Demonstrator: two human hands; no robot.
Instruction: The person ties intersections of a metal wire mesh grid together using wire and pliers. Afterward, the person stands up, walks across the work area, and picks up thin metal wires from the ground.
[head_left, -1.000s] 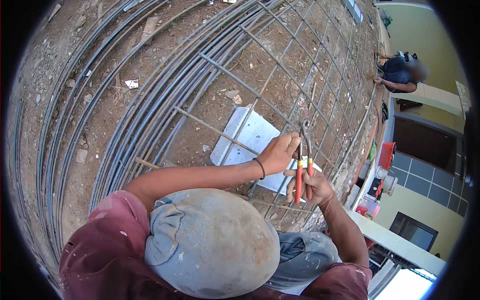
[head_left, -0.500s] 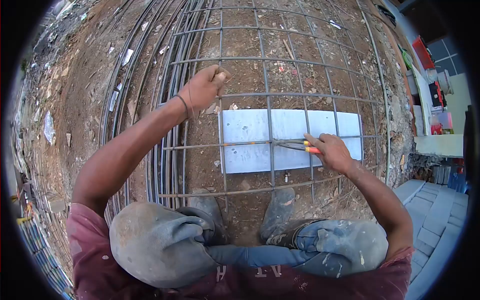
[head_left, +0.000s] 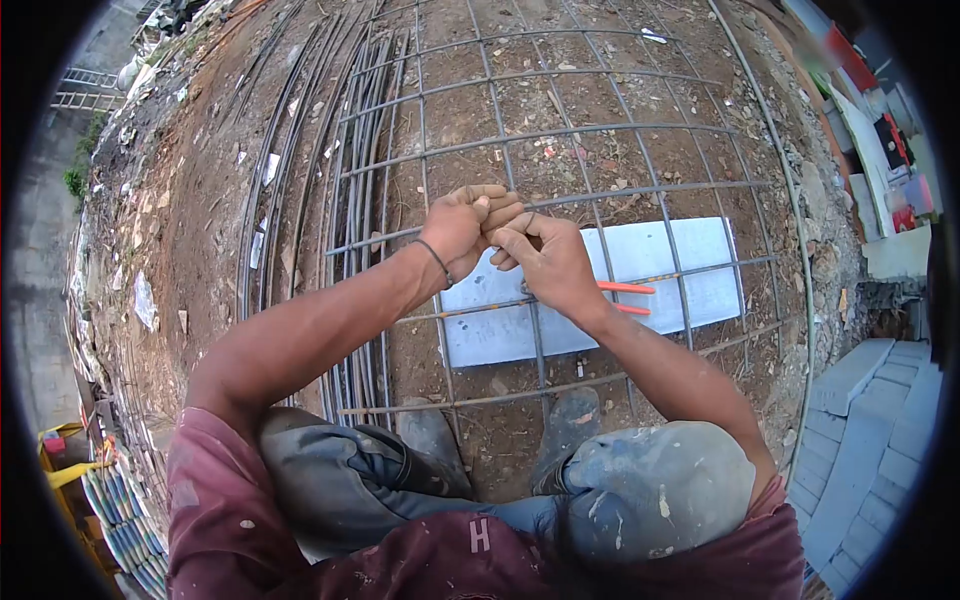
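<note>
Red-handled pliers, handles pointing right, long axis crosswise

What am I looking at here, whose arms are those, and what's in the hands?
There's no machine: one camera on a person's head looks down past their own arms and knees. Below, a grid of metal bars spans bare dirt, with a white board beneath part of it and loose bars to the left. The left hand and right hand meet above the grid; anything pinched between them is too small to make out. Red tool handles poke out beside the right wrist; I can't tell whether they're held.
</note>
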